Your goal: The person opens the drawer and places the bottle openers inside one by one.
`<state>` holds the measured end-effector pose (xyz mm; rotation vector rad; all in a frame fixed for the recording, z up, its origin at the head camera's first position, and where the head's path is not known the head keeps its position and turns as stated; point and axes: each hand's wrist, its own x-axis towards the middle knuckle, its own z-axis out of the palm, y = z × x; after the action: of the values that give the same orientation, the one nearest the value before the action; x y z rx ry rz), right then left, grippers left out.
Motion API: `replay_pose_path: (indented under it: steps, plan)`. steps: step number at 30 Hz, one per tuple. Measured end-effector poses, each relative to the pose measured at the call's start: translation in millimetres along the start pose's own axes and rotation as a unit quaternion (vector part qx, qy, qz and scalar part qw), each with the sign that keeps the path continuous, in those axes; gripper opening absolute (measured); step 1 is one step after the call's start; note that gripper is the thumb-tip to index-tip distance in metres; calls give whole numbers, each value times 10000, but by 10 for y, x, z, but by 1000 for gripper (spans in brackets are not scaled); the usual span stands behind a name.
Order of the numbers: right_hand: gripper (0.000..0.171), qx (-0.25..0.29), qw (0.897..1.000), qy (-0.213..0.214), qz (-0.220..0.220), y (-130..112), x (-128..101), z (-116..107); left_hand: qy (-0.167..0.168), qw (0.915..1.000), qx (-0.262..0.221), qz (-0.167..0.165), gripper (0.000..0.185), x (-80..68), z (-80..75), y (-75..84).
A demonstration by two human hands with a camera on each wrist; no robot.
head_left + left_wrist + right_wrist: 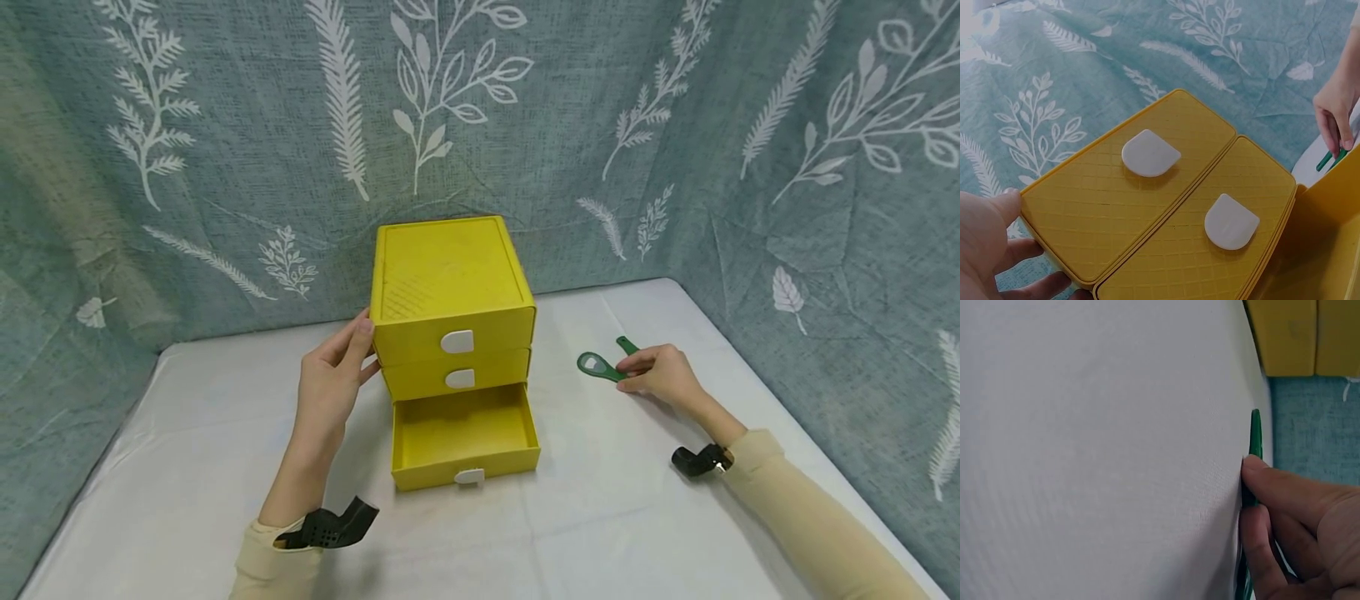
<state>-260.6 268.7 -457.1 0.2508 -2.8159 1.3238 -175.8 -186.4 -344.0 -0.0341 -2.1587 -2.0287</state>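
A yellow drawer cabinet (453,267) with white pull tabs stands mid-table; its bottom drawer (465,479) is pulled out and looks empty. My left hand (330,375) rests against the cabinet's left side, thumb at the front corner and fingers stretched along the side. Over the table to the cabinet's right, my right hand (663,379) pinches a green bottle opener (592,364) with a ring-shaped head. A second green handle end (625,342) sticks out behind the fingers; whether it is a separate tool I cannot tell. In the right wrist view, thumb and finger pinch the green piece (1255,434).
A white cloth (600,517) covers the table. Blue-green curtains (262,167) with white leaf prints hang behind it and along both sides. A black wrist camera (330,525) sits on the left wrist, another (701,460) on the right.
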Motion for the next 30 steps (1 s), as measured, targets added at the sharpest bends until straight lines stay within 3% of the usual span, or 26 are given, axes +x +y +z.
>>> replay_pose_path:
  steps: [6,17,30]
  plan:
    - [26,-49,9998,-173,-108,-12,34,-21,2,10000,25,-40,56,1,-4,5]
    - [33,367,9976,-561,-189,9,42,-35,-19,9999,60,-88,55,1,0,10]
    - [34,204,9974,-577,-370,-41,74,-23,-1,10000,-34,-52,56,0,-16,2]
